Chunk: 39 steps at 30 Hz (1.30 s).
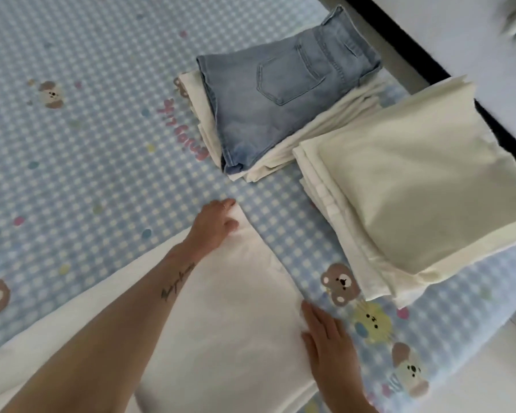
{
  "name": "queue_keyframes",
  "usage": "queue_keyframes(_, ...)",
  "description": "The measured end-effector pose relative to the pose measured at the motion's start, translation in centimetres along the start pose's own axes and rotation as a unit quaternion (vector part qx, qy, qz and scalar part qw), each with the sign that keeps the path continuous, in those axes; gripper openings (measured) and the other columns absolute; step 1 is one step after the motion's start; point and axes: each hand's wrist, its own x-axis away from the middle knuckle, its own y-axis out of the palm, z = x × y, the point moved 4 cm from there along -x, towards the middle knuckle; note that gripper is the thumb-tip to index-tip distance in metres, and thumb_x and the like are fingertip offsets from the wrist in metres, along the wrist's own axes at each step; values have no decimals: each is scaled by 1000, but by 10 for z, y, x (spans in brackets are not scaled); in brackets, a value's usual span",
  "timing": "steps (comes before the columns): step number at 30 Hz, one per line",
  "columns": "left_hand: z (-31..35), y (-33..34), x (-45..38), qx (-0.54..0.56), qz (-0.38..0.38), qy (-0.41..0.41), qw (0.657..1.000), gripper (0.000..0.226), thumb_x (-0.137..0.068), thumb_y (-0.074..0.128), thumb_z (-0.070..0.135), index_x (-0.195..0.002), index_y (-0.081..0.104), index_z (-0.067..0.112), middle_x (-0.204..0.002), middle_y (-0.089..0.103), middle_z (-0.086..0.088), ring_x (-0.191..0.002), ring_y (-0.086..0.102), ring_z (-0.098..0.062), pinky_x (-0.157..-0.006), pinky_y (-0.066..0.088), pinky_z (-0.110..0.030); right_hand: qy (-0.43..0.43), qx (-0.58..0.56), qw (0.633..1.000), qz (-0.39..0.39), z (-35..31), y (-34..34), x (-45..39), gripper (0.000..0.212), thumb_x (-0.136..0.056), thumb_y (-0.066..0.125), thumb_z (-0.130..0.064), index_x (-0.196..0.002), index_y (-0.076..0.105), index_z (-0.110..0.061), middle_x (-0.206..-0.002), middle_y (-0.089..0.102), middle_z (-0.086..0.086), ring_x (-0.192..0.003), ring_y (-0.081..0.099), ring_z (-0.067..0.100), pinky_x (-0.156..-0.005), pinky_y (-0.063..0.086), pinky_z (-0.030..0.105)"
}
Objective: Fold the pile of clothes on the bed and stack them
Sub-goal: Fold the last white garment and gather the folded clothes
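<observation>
A white garment (227, 308) lies spread flat on the bed in front of me. My left hand (213, 223) rests on its far corner, fingers pressed on the cloth. My right hand (325, 335) lies flat along its right edge, fingers apart. Folded light-blue jeans (280, 93) sit on a folded white piece (316, 135) at the back. To the right is a stack of folded cream clothes (414, 198).
The bed has a blue checked sheet (87, 129) with bear and lion prints. Its right edge runs along a dark strip (411, 43) and a white floor (459, 25). The stacks lie close to that edge.
</observation>
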Motion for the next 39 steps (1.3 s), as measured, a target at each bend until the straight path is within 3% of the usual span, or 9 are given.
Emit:
queue_keyframes(7, 3, -57, 7, 26, -44, 10, 999, 14, -77, 70, 15, -80, 63, 26, -74, 61, 11, -67, 57, -6, -55, 38, -20, 138, -231, 962, -36, -11, -20, 14, 54, -84, 69, -18, -133, 51, -32, -130, 56, -9, -122, 50, 3, -86, 34, -3)
queue_keyframes(16, -128, -171, 194, -23, 85, -30, 996, 20, -76, 67, -3, -76, 65, 17, -82, 67, 1, -78, 61, -13, -71, 42, -11, 39, -338, 927, -158, -198, -49, 94, 53, -73, 79, -23, -101, 57, -63, -78, 64, -37, -61, 54, -17, -61, 41, 1)
queue_keyframes(20, -211, -187, 279, -47, 162, -55, 984, 28, -67, 66, -17, -73, 67, 10, -82, 68, 1, -80, 62, -19, -77, 42, -24, -43, -306, 932, -187, -282, -18, 144, 32, -75, 77, -22, -100, 71, -41, -98, 67, -27, -93, 53, -19, -82, 40, -1)
queue_keyframes(23, -273, -183, 329, -59, 173, -96, 979, 34, -62, 65, -19, -72, 67, 13, -81, 69, 2, -83, 62, -23, -79, 47, -34, 2, -339, 887, -315, -328, 15, 173, 29, -93, 55, -31, -112, 51, -53, -126, 54, -21, -108, 44, -21, -98, 29, 2)
queue_keyframes(27, -345, -167, 376, -59, 188, -123, 973, 36, -64, 60, -20, -73, 65, 14, -88, 70, 0, -84, 62, -26, -77, 46, -34, 71, -359, 849, -381, -357, 70, 207, 46, -98, 47, -31, -143, 37, -30, -152, 24, -12, -135, 29, -2, -103, 18, 7)
queue_keyframes(29, -370, -153, 388, -41, 205, -155, 965, 31, -72, 57, -17, -79, 66, 12, -95, 70, -2, -89, 61, -27, -80, 45, -34, -50, -304, 835, -457, -383, 97, 234, 46, -88, 61, -9, -131, 55, -22, -139, 50, -8, -126, 49, 8, -100, 35, 17)
queue_keyframes(32, -387, -123, 410, 83, 268, -253, 926, 30, -89, 44, -7, -106, 65, 6, -120, 61, -9, -112, 55, -27, -97, 39, -30, -10, -158, 946, -284, -391, 117, 222, 53, -33, 80, 15, -69, 76, -22, -66, 71, -8, -60, 70, 15, -51, 54, 24)
queue_keyframes(35, -370, -69, 444, 259, 301, -359, 845, 45, -96, 47, 18, -139, 39, 8, -141, 43, -12, -130, 42, -27, -110, 31, -36, -145, -142, 969, -139, -383, 115, 179, 43, -73, 78, -3, -113, 69, -14, -111, 68, 3, -101, 62, 13, -87, 49, 24)
queue_keyframes(39, -327, 6, 479, 372, 221, -450, 781, 90, -80, 72, 33, -148, 20, 6, -142, 35, -17, -130, 39, -30, -112, 29, -37, 64, -2, 992, -105, -321, 117, 98, 59, -93, 52, -31, -146, 30, -22, -142, 39, 16, -125, 41, 36, -99, 37, 48)
